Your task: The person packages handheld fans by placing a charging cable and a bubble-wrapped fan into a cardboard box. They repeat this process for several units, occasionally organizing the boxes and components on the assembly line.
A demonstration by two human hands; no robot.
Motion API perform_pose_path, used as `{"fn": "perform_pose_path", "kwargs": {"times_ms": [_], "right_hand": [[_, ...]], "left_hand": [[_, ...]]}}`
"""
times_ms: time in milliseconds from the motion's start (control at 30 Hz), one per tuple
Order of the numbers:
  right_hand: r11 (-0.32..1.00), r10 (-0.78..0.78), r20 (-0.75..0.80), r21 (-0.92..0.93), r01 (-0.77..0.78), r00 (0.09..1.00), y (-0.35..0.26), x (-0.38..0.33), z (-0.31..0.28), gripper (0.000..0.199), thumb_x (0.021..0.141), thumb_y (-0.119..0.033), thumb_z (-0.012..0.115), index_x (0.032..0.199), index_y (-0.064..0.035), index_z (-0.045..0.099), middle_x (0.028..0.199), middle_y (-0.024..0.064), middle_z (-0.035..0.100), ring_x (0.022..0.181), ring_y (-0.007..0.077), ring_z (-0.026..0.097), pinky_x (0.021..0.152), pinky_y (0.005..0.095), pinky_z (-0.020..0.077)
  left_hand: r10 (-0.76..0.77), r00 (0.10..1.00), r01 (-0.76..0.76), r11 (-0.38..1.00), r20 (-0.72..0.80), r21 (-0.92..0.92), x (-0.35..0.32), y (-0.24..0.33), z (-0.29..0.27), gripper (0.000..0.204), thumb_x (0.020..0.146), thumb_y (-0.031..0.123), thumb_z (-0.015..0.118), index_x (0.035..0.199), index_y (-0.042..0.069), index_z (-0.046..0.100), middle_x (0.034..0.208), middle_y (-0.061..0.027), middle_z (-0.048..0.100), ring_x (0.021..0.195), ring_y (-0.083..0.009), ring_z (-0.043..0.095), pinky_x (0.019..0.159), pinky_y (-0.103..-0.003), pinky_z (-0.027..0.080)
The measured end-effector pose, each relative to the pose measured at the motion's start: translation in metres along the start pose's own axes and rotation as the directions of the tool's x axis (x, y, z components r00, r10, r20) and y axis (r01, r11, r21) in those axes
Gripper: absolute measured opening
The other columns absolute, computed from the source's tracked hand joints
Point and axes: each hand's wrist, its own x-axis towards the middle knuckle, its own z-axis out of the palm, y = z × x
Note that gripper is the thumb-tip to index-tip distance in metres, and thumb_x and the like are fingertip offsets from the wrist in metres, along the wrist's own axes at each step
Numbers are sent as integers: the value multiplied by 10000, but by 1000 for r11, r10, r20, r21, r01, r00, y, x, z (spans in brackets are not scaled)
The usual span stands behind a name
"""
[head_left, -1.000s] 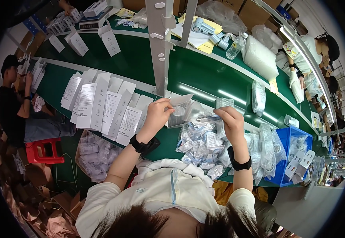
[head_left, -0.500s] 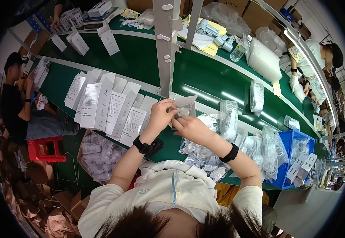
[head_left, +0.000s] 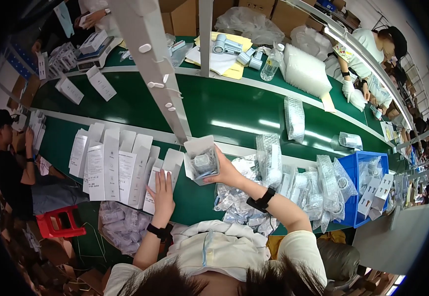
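Observation:
My right hand (head_left: pixel 228 171) grips an upright white carton (head_left: pixel 198 173) by its side, fingers wrapped round it. Its top flap stands up, and inside lies a clear-bagged part (head_left: pixel 203 162) whose kind I cannot make out. My left hand (head_left: pixel 162 193) is open, fingers spread against the front of the nearest carton in a row of white cartons (head_left: pixel 111 165). Printed leaflets (head_left: pixel 95 167) stick up in front of several of these. Just right of the held carton lies a heap of small bagged parts (head_left: pixel 244 202).
Bubble-wrapped packs (head_left: pixel 323 182) lie right, beside a blue bin (head_left: pixel 384 180). A metal post (head_left: pixel 162 84) rises before me at the green conveyor belt (head_left: pixel 175 116). Below left sits a carton of bagged parts (head_left: pixel 125 227) near a red stool (head_left: pixel 59 222). Co-workers stand left and far right.
Both hands were together at the carton by the post. Now my left hand has moved left to the carton row, and my right hand holds the carton alone. The view has shifted.

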Motion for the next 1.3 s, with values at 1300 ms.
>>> {"fn": "perform_pose_path", "kwargs": {"times_ms": [1300], "right_hand": [[557, 445, -523, 797, 233, 727, -73, 2, -119, 561, 762, -90, 636, 1197, -84, 281, 1076, 117, 451, 964, 202, 513, 805, 353, 463]], "left_hand": [[8, 988, -151, 210, -152, -966, 93, 81, -74, 670, 552, 154, 802, 1061, 66, 376, 1183, -181, 392, 1140, -324, 385, 927, -378, 346]]}}
